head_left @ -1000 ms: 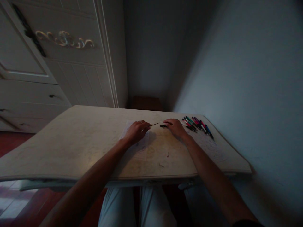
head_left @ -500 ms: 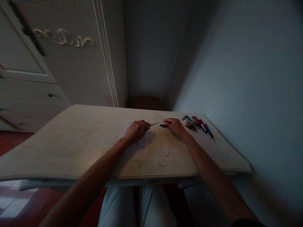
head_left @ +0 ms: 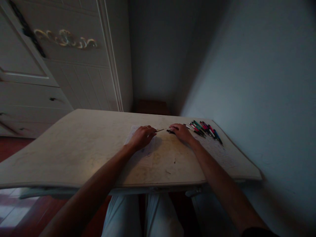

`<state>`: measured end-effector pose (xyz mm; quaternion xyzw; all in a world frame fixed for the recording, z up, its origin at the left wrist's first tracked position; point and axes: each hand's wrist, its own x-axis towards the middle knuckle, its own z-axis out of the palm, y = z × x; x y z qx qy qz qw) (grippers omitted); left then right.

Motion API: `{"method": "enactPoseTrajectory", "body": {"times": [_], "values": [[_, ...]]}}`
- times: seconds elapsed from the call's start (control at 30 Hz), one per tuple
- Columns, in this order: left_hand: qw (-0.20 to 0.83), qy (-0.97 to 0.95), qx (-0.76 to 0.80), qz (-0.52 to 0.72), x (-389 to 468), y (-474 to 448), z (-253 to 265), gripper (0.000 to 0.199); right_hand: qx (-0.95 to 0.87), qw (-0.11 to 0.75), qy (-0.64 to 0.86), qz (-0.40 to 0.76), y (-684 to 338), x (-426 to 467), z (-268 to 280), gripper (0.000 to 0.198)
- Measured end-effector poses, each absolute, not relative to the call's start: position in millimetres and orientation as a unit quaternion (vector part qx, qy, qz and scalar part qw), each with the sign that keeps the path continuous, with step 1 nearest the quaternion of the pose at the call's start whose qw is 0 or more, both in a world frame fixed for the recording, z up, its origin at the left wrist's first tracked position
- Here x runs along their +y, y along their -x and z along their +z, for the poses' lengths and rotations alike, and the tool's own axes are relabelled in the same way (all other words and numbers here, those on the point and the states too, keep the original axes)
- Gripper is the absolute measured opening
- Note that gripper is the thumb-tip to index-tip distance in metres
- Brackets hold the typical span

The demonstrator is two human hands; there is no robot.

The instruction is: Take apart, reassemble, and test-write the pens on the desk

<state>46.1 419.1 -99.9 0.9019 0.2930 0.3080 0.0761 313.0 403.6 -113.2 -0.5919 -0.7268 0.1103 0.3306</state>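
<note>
My left hand (head_left: 143, 135) pinches a thin dark stick, like a pen refill (head_left: 160, 130), between thumb and fingertips. The stick points right, toward my other hand. Under my left wrist and palm lies a sheet of paper with faint writing (head_left: 145, 159). My right hand (head_left: 181, 131) rests low over the table with its fingers curled together and pointing left; what they hold, if anything, is hidden. A small black piece, perhaps a pen part (head_left: 170, 131), shows by its thumb. Just right of this hand lies a bunch of coloured pens (head_left: 204, 129).
A second written sheet (head_left: 217, 153) lies under my right forearm's side of the worn cream table (head_left: 86, 144). Small scraps (head_left: 168, 172) lie near the front edge. A white cabinet (head_left: 81, 82) stands behind left; a wall (head_left: 266, 82) borders the right.
My right hand has shifted very slightly left, toward the thin stick. My left hand and the stick look nearly unmoved.
</note>
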Motion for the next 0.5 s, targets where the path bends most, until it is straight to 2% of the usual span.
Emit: {"method": "enactPoseTrajectory", "body": {"times": [0.5], "values": [[0.083,-0.903,0.292,0.303,422.9,-46.1,-104.7,0.016,-0.751,0.255,0.606,0.064,-313.3,408.5,-109.9,0.019]]}}
